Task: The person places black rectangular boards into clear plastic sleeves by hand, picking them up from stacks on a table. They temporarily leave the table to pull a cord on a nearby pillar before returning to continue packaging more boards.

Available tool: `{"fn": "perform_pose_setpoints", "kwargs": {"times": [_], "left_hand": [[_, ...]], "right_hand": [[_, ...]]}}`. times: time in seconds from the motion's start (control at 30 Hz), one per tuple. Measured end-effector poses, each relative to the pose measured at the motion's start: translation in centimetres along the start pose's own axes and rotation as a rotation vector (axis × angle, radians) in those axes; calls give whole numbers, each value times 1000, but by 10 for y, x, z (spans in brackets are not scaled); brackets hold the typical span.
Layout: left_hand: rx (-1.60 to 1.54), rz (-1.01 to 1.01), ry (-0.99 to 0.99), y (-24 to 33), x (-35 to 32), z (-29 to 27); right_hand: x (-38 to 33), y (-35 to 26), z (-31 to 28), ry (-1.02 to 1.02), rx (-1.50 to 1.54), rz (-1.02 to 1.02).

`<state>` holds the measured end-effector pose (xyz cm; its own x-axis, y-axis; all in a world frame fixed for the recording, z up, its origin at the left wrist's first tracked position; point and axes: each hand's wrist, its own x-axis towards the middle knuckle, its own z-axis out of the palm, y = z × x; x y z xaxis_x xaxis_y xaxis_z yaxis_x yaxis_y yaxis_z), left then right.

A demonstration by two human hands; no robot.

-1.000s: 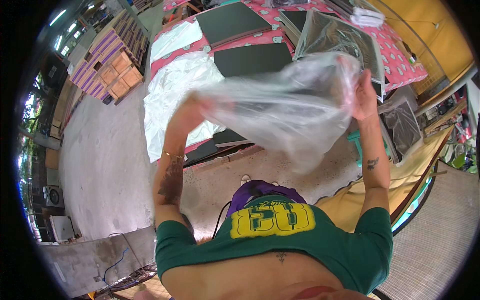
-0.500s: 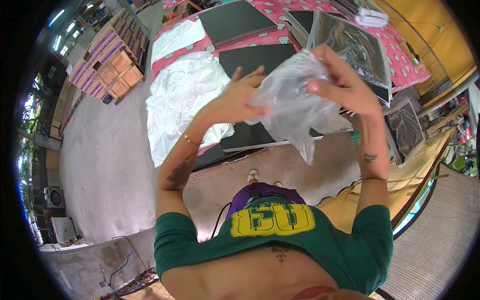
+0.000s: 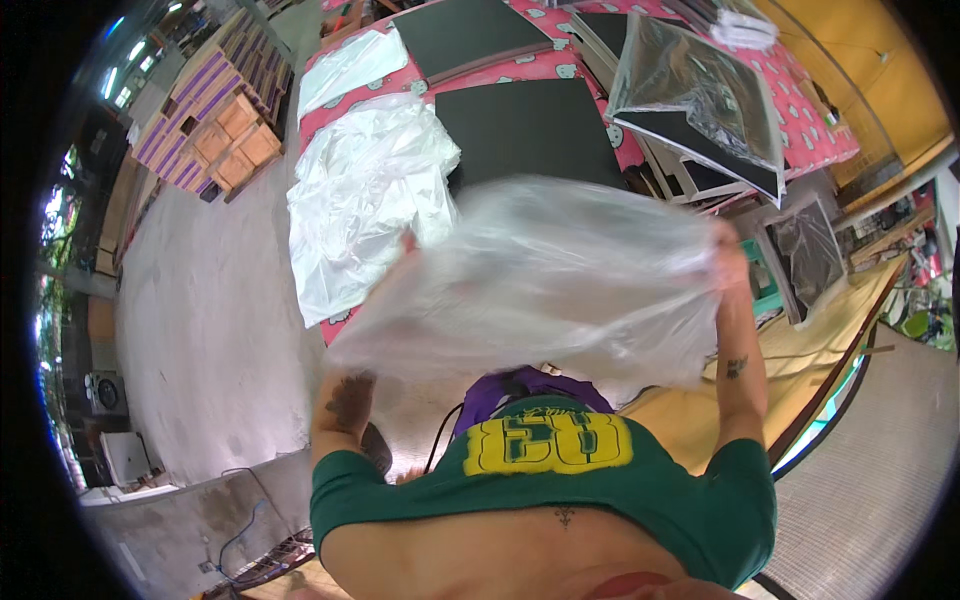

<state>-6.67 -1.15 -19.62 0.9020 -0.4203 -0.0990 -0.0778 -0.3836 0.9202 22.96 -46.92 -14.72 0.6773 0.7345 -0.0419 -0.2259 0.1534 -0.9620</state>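
A clear plastic bag (image 3: 570,280) is stretched wide in front of my body, blurred by motion. At its right edge my right hand (image 3: 730,262) grips the plastic, its fingers smeared. My left hand (image 3: 408,246) shows only in small part at the bag's left end, where the film covers it; how its fingers lie is hidden. Beyond the bag a flat black panel (image 3: 530,130) rests on the table, its near part seen through the film or hidden. Left of this panel lies a heap of thin whitish plastic bags (image 3: 370,190).
The table has a pink patterned cover (image 3: 498,80). Another black panel (image 3: 470,38) lies at the back, and a plastic-wrapped panel (image 3: 695,100) tops a stack at right. A green stool (image 3: 762,280) stands beside the table. Stacked cartons (image 3: 215,110) stand at far left.
The bag has gone from bunched up to spread wide between my arms. My left hand has moved left and nearer, and my right hand has moved right and nearer.
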Motion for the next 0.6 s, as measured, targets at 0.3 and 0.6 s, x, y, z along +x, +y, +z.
{"fn": "perform_pose_setpoints", "kwargs": {"times": [0.3,0.6], "left_hand": [[-885,-45,997,76,-22,18],[-909,149,1265,56,-43,36]], "right_hand": [[-54,58,72,-652,-64,643],[-73,107,124,-830,-485,784]]}}
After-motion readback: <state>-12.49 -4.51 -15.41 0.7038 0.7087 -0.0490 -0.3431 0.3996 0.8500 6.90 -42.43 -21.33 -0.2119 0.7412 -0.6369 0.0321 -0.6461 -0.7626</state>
